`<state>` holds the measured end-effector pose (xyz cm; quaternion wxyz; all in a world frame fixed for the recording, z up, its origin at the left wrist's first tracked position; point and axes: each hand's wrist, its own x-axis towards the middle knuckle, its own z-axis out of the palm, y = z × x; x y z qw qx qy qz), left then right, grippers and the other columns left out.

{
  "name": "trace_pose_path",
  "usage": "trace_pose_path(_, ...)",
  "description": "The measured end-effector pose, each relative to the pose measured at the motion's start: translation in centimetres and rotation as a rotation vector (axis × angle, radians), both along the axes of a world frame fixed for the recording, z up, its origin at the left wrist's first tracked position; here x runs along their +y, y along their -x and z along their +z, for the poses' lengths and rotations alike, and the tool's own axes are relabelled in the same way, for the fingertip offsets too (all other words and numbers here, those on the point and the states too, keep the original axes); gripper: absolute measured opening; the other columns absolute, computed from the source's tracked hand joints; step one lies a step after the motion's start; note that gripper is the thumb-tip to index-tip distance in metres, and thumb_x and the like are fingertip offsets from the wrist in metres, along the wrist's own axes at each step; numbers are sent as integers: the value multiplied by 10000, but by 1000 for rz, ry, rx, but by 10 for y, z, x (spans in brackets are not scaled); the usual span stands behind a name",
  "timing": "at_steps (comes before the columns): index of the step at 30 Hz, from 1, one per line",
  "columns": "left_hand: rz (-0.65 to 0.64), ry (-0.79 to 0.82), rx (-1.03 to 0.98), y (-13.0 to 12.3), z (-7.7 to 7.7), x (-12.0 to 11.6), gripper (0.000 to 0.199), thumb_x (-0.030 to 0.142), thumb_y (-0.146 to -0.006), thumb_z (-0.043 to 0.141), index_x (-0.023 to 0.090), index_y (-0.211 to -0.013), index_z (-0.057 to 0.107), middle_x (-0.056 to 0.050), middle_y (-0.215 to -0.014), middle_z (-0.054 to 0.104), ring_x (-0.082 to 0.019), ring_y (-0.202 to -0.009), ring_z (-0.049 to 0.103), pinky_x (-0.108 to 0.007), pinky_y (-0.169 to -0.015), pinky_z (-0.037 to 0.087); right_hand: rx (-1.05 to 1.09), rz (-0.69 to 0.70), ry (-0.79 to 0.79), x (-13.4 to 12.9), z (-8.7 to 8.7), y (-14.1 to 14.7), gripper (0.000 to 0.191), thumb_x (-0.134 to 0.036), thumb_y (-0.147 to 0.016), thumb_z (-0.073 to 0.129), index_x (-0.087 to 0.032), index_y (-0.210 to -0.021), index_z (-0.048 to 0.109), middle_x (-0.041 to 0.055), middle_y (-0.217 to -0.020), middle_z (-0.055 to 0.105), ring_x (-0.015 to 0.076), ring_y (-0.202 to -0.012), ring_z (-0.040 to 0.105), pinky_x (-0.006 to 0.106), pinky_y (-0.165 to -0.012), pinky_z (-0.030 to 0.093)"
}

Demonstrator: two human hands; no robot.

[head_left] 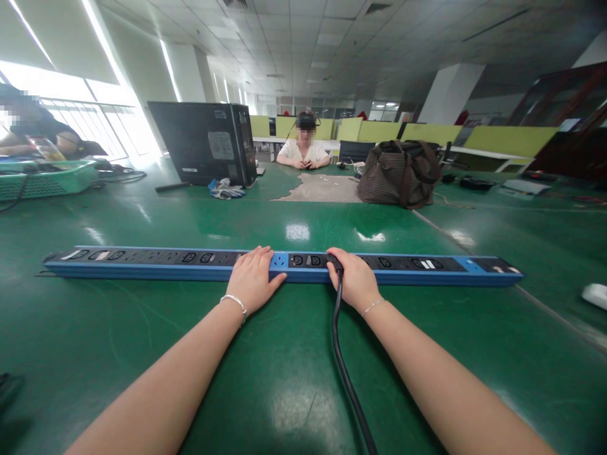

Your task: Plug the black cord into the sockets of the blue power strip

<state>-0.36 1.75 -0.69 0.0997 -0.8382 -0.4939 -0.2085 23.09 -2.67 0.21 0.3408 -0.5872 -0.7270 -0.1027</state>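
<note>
A long blue and black power strip with several sockets lies across the green table. Over its middle, just left of a blue socket, rests my left hand, fingers laid flat on the top and thumb stretched out along the front edge. My right hand is closed around a black power plug at the strip's sockets, right of the middle. Whether the plug is fully seated cannot be seen, as my fingers cover part of it. From the plug a thick black cable runs down toward me.
Beyond the strip stand a black computer case with gloves beside it, and a brown bag. A green basket is at the left. One person sits across the table, another at far left. A white object lies at right.
</note>
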Motion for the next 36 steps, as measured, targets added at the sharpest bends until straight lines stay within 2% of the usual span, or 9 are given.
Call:
trace_pose_path(9, -6, -16, 2, 0, -2, 0, 541, 494, -837, 438, 132, -1235, 482, -151, -1319, 516, -282, -1253, 428, -456, -1028, 331, 31, -20, -16, 1, -4, 2, 313, -259, -841, 451, -199, -1116, 589, 65, -1099, 663, 207, -987, 611, 366, -902, 451)
trace_pose_path(15, -6, -23, 8, 0, -2, 1, 550, 496, -839, 431, 121, -1238, 478, -158, -1314, 518, -288, -1245, 434, -463, -1023, 332, 1, -71, -42, 3, -9, 1, 377, -323, -851, 477, -163, -1184, 554, 106, -1097, 659, 233, -982, 614, 381, -889, 448)
trace_pose_path(26, -5, -20, 2, 0, -2, 1, 537, 495, -834, 436, 143, -1237, 480, -152, -1315, 519, -284, -1252, 429, -465, -1024, 329, -16, -60, -33, 6, -12, -2, 346, -385, -891, 437, -178, -1140, 561, 112, -1032, 677, 237, -918, 632, 367, -853, 447)
trace_pose_path(36, 5, -38, 23, 0, -2, 1, 544, 497, -831, 438, 132, -1231, 484, -152, -1308, 526, -281, -1240, 441, -450, -1028, 325, 20, -62, -6, 8, -12, -1, 295, -349, -892, 465, -174, -1112, 555, 109, -986, 689, 226, -889, 647, 357, -850, 440)
